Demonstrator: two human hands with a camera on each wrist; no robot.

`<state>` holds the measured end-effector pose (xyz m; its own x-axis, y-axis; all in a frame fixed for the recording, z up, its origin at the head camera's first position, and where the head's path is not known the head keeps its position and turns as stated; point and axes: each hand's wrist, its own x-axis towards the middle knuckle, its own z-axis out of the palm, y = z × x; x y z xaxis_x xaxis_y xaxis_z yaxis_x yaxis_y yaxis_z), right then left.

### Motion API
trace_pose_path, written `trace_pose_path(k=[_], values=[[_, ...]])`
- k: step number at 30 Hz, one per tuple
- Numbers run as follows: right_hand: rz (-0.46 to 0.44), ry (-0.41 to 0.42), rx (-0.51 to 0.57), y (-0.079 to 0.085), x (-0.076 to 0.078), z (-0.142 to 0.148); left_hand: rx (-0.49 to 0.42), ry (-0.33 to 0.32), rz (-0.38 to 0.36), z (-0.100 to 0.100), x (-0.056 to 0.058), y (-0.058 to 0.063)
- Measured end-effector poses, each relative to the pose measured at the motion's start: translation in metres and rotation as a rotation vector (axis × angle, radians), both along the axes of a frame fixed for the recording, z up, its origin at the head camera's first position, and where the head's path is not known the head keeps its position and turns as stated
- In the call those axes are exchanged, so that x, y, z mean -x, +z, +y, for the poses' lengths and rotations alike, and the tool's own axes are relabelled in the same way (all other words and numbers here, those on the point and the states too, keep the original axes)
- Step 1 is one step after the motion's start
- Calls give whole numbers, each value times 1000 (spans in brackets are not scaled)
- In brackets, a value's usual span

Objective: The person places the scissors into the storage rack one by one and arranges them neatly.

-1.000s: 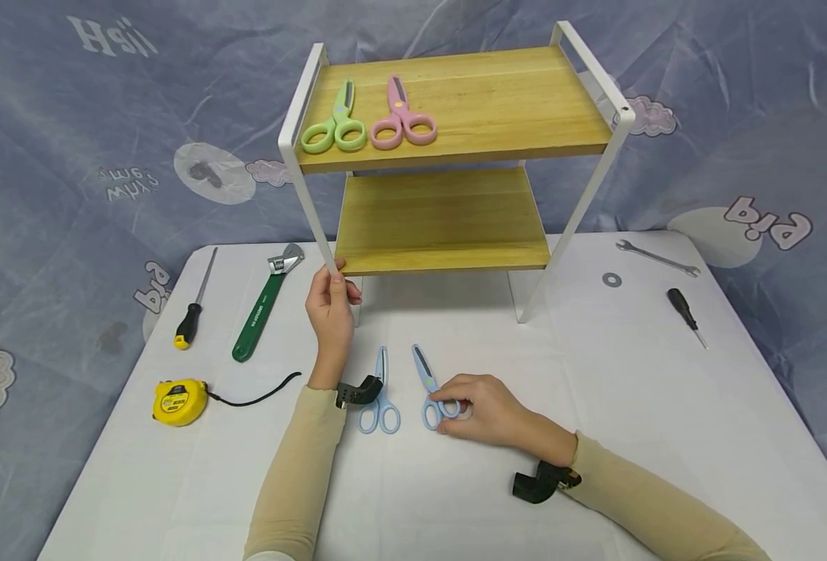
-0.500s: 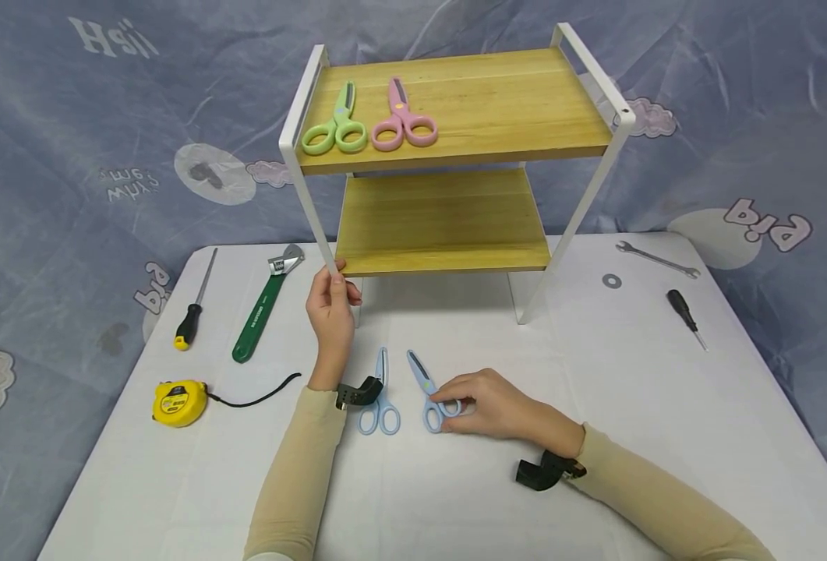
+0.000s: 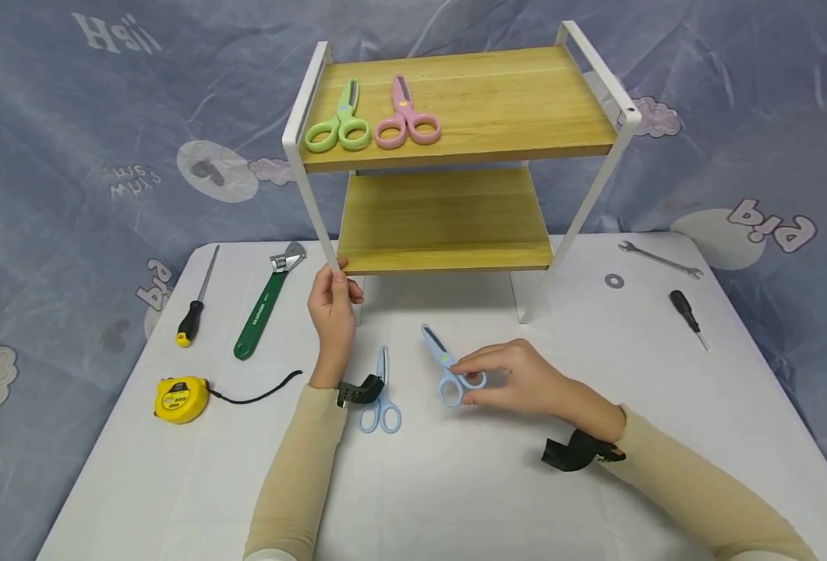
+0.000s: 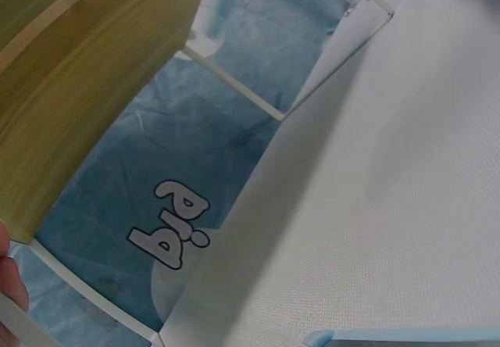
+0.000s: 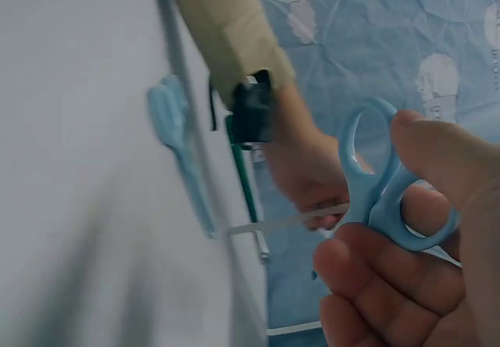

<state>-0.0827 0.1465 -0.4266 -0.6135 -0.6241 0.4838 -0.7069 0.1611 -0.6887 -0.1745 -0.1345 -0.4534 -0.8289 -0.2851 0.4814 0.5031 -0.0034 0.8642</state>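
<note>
Scissors (image 3: pixel 444 357), lt. blue, are up off the table (image 3: pixel 483 506) in the R hand (image 3: pixel 525 382); thumb & fingers pinch the handles, blades pointing away from the person, twd the shelf (image 3: pixel 497 105). L hand (image 3: pixel 332 312) grips the shelf's front L leg (image 3: pixel 312 206), fingers curled round it at the corner of the lower board (image 3: pixel 444 222). 2nd blue pair (image 3: pixel 383 400) lies on the table nr the L wrist, partly hidden in head view by a blk wrist cam (image 3: pixel 362 391). On top of the shelf, L end: green scissors (image 3: pixel 345 118) w/ pink scissors (image 3: pixel 405 115) just beside. Table L side: yellow tape measure (image 3: pixel 182 400) w/ blk cord, blk/yellow screwdriver (image 3: pixel 191 318), green-handled wrench (image 3: pixel 259 315). R side: washer (image 3: pixel 614 275), spanner (image 3: pixel 659 259), small blk screwdriver (image 3: pixel 684 308). Blue-grey cloth (image 3: pixel 90 257) w/ printed letters hangs behind.
</note>
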Motion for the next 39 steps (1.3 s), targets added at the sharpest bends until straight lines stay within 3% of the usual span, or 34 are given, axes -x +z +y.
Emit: trace_pose_path(k=[7,19,29,39], values=[[-74,-4,46,53,6,24,10,8,-6,1,0,1],[-19,34,75,122,12,39,2,17,-12,0,2,2],[57,88,213,146,22,43,5,19,-30,0,1,0],[-35,133,400,170,29,45,-3,20,-43,1,-1,1]])
